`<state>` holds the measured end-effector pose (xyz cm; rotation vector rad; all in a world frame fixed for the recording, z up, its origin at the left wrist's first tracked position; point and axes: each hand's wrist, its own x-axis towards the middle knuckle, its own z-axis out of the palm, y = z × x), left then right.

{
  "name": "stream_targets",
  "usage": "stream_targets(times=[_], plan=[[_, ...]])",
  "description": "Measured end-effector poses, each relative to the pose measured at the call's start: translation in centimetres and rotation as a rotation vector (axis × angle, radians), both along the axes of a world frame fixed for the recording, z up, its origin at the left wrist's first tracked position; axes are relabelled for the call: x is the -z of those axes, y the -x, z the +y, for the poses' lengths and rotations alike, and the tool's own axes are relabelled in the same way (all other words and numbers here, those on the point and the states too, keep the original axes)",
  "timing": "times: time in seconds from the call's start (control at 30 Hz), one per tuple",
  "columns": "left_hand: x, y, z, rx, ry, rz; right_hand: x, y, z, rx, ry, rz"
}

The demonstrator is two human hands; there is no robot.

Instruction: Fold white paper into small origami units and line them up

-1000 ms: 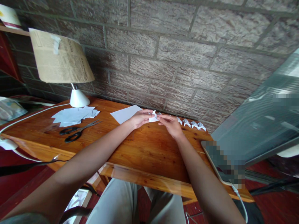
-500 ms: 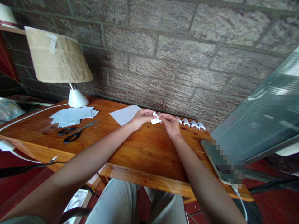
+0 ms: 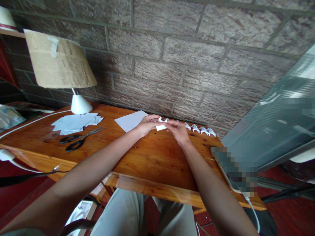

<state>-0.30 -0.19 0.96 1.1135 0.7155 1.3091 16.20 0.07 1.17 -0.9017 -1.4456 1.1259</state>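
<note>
From my remote seat I log: one small folded white paper (image 3: 161, 127), near the desk (image 3: 157, 160)'s back edge, pinched on its left by the left hand (image 3: 147, 127) and on its right by the right hand (image 3: 179, 131), fingers drawn in narrow on both. Folded paper pieces (image 3: 204, 130), in a row right of the hands: four plainly visible; any behind the fingers I cannot count. White sheet (image 3: 129, 120): one, beside the left hand. Paper slips (image 3: 73, 122): one pile, number uncertain. Scissors (image 3: 91, 132): one pair. Lamp (image 3: 61, 65): one. Forearms (image 3: 105, 159): two, stretched forward, converging. Wood spreads between them to the front edge; a brick wall (image 3: 159, 72) rises close behind the hands.
</note>
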Motion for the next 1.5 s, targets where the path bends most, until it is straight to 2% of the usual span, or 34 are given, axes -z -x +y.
stream_targets(times=[0.27,0.4,0.63,0.83,0.93,1.07,1.23,1.37,1.5], plan=[[0.07,-0.02,0.07,-0.06,-0.053,0.061,0.06,-0.34,0.24,-0.045,-0.006,-0.039],[-0.13,-0.03,-0.03,-0.077,-0.065,0.081,-0.11,-0.24,0.15,0.007,0.057,-0.012],[0.01,0.41,0.06,-0.019,-0.053,0.047,-0.44,-0.07,-0.43,-0.061,0.019,-0.019],[0.31,0.31,0.12,-0.003,-0.019,0.014,0.12,-0.22,0.02,-0.016,0.069,0.019],[0.38,0.05,0.12,-0.038,-0.043,0.044,0.38,0.01,0.08,0.018,0.047,-0.004],[0.39,-0.34,0.05,-0.153,-0.095,0.082,0.4,0.49,-0.16,0.07,0.029,-0.025],[0.14,-0.53,-0.14,-0.238,-0.201,0.172,-0.17,0.47,-0.6,-0.021,0.007,-0.031],[0.0,-0.53,-0.19,-0.239,-0.233,0.21,-0.25,0.25,-0.58,-0.019,-0.029,-0.058],[-0.06,-0.46,-0.02,-0.152,-0.16,0.126,-0.08,-0.16,-0.23,0.042,-0.156,-0.127]])
